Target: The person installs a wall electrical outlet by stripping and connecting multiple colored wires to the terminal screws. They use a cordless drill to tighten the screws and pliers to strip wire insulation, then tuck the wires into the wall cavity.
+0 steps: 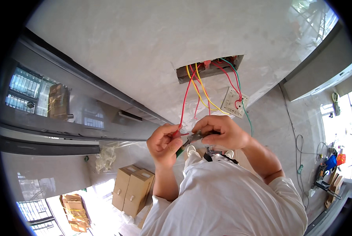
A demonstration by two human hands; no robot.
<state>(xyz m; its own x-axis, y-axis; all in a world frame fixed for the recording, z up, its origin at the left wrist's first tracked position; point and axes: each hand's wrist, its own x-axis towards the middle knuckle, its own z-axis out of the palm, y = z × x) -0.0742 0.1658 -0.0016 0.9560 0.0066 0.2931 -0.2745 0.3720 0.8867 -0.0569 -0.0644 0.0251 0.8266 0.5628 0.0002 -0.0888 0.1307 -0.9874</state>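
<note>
In front of my chest, my left hand is closed with thumb and fingers pinching a red wire near its free end. The wire runs down from a rectangular wall opening. Close beside it, my right hand is wrapped round dark metal pliers, whose jaws point at the left hand and the wire end. A green part shows below the left hand; I cannot tell whether it belongs to the pliers. Yellow wires hang from the same opening. A white switch or socket plate dangles from red wires at the right.
A loose green wire hangs past the plate. Cardboard boxes stand on the floor at lower left. Cables and tools lie on the floor at right. A dark-edged glossy panel runs along the left.
</note>
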